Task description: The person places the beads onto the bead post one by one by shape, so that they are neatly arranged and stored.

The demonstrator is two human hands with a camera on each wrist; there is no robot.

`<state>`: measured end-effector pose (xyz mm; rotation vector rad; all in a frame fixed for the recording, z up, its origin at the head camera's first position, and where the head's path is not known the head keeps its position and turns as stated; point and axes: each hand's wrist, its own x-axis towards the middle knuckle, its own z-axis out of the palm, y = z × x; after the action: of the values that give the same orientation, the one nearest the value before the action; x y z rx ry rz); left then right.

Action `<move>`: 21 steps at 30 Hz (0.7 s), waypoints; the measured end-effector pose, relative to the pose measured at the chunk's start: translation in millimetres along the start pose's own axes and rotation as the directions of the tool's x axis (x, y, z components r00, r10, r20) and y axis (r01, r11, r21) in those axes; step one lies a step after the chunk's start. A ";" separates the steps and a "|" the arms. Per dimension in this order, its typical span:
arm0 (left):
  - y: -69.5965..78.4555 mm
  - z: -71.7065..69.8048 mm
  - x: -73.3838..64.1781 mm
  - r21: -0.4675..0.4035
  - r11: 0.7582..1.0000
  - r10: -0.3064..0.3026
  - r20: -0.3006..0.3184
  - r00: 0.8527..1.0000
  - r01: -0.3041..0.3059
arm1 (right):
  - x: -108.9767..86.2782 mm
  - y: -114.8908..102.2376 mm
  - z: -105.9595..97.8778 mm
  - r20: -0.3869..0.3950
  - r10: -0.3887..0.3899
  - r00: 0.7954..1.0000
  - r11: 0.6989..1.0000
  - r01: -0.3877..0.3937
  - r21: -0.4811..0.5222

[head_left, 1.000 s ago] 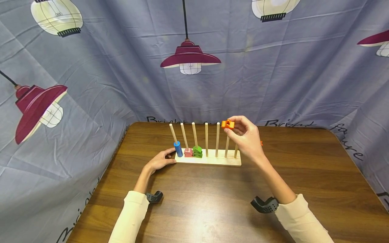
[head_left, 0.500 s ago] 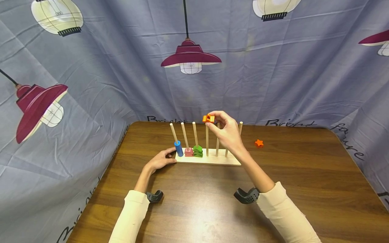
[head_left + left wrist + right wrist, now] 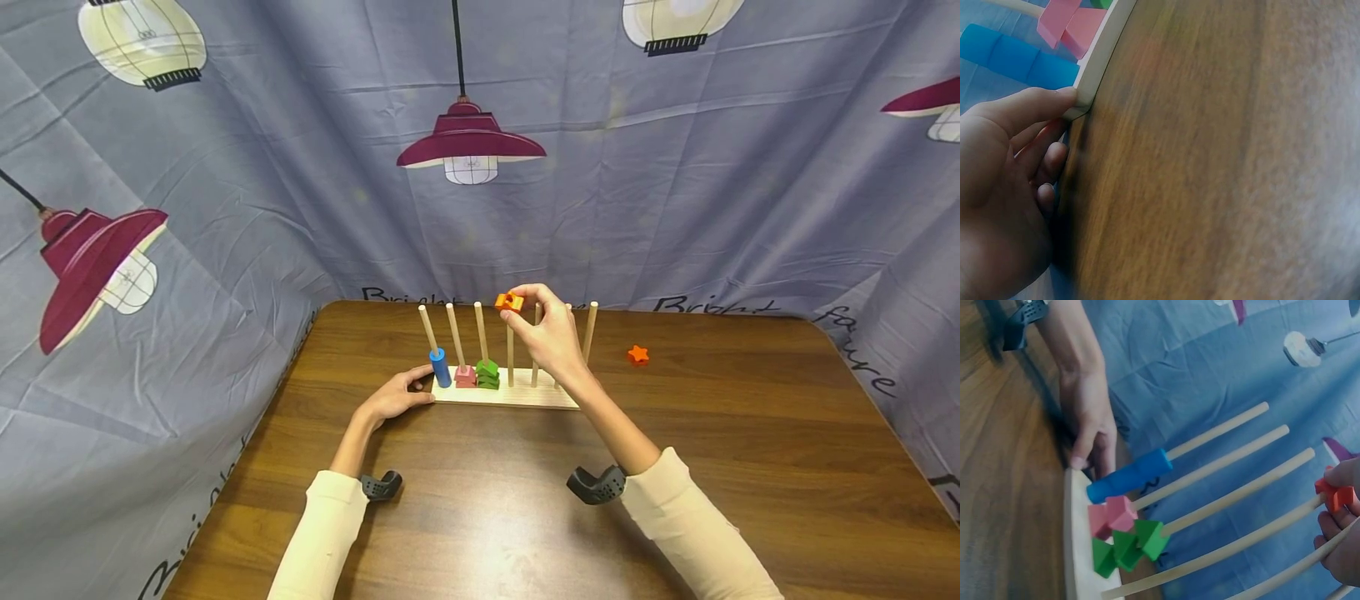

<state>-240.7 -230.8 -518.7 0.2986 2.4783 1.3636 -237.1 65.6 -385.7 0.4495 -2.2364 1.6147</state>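
Note:
A wooden peg board (image 3: pixel 532 399) with several upright dowels stands on the table. My left hand (image 3: pixel 392 398) grips its left end, thumb (image 3: pixel 1041 105) at the front corner. On the first dowel sits a stack of blue cylinders (image 3: pixel 1130 477), on the second pink blocks (image 3: pixel 1112 515), on the third green blocks (image 3: pixel 1127 548) with notched shapes. My right hand (image 3: pixel 551 336) pinches an orange star bead (image 3: pixel 508 302) between thumb and fingers. The bead is right at the top of the fourth dowel (image 3: pixel 1222 550), its hole partly visible. The right hand and forearm partly cover the dowels on the right.
A second orange star bead (image 3: pixel 638 355) lies on the brown wooden table (image 3: pixel 750 433), right of the board. A grey-blue curtain (image 3: pixel 600 208) printed with lamps hangs behind the table. Each wrist wears a black camera mount (image 3: pixel 596 485).
My right hand has carried the orange star bead leftward to the fourth dowel's tip and lowered it slightly. The loose star has come into full view. My left hand stays put.

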 end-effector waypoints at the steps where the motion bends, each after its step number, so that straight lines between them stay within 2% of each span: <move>1: 0.0 -0.1 -0.2 -0.004 1.000 -0.002 0.002 1.000 0.002 | -1.5 2.0 1.4 -0.006 0.007 1.000 1.000 -0.007 -0.001; 6: -0.7 -1.1 -1.0 0.003 1.000 0.006 0.000 1.000 -0.006 | -12.1 16.7 12.9 -0.057 0.056 0.997 0.998 -0.053 0.043; 10: -0.9 -0.7 -0.5 0.006 1.000 0.007 -0.001 1.000 -0.007 | -24.4 33.7 22.2 -0.070 0.137 0.988 0.987 -0.130 0.091; 15: -0.4 0.4 -0.7 0.006 1.000 0.000 0.002 1.000 0.000 | -39.9 58.8 29.7 -0.024 0.245 0.969 0.965 -0.242 0.102; 21: 0.3 0.6 -1.1 0.001 1.000 0.005 0.001 1.000 -0.005 | -54.7 89.7 37.9 0.042 0.346 0.937 0.931 -0.349 0.107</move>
<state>-239.5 -230.5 -518.6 0.3052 2.4794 1.3640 -231.9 59.5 -497.1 0.0986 -2.3505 1.9245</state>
